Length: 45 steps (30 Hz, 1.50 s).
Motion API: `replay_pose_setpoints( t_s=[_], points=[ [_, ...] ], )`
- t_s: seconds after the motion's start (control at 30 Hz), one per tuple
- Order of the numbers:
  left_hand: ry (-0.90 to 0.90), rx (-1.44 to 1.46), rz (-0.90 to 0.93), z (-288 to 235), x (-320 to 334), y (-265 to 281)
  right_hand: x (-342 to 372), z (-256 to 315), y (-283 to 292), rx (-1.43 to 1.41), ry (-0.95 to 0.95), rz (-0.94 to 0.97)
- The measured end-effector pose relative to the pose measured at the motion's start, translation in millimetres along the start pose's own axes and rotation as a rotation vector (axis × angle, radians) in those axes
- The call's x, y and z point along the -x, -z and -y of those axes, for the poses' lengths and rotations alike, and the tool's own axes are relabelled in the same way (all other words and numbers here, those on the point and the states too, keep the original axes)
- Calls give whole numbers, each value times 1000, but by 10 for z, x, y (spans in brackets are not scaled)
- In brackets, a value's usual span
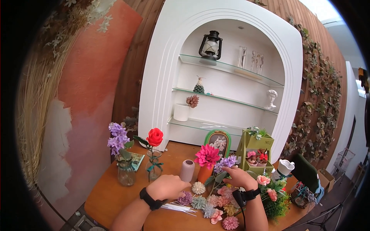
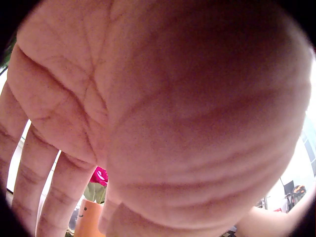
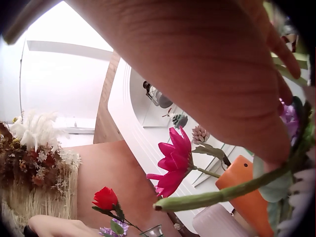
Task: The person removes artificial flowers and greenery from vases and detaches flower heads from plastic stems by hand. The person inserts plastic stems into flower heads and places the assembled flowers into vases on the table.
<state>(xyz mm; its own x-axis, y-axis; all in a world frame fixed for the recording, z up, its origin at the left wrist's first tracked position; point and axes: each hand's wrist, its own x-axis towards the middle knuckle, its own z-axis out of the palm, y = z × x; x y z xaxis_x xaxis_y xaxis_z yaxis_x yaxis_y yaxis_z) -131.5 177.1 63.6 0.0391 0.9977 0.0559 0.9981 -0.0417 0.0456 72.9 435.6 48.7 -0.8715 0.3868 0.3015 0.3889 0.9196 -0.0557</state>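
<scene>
In the head view, my left hand hovers beside the ribbed pink vase, over the white sticks; its fingers look relaxed, with nothing seen in them. My right hand grips a purple flower by its green stem, whose cut end sticks out past the thumb. Some of the right fingers are hidden behind the palm. Just left of that flower, a magenta flower stands in an orange vase. Loose flower heads lie below and between the hands.
Two glass vases stand at the left, one with purple flowers, one with a red rose. Behind are a green frame and a green stand. Leafy flowers, a white vase and a basket are right.
</scene>
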Motion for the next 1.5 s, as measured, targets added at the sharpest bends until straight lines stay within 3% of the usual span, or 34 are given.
replay_pose_setpoints(
  t_s=[0.2, 0.43, 0.77, 0.87, 0.93, 1.03, 1.13, 1.27, 1.37, 1.5],
  points=[
    [7, -3, -4, 1, 1, -6, -69, -92, -18, 95, 94, -12],
    [22, -6, -2, -13, 8, -2, -39, -3, 67, 58, 13, -19],
    [12, -4, -67, -22, -2, -40, 9, 169, 278, -39, 92, -290],
    [-37, 64, -135, -137, 21, 58, 76, 296, 429, -51, 135, -381],
    [-201, 131, -166, -209, 43, 120, 124, 380, 524, -48, 160, -414],
    [-302, 225, -225, -303, 71, 137, 204, 526, 639, -52, 198, -475],
    [-367, 120, -332, -273, 32, 104, 266, 645, 708, -91, 232, -516],
    [-285, 88, -222, -305, 99, 273, 328, 764, 779, -91, 292, -585],
    [-336, 69, -228, -251, 122, 268, 393, 840, 849, -77, 342, -607],
    [-389, 207, -106, -186, 135, 240, 484, 945, 956, -69, 479, -625]
  ],
)
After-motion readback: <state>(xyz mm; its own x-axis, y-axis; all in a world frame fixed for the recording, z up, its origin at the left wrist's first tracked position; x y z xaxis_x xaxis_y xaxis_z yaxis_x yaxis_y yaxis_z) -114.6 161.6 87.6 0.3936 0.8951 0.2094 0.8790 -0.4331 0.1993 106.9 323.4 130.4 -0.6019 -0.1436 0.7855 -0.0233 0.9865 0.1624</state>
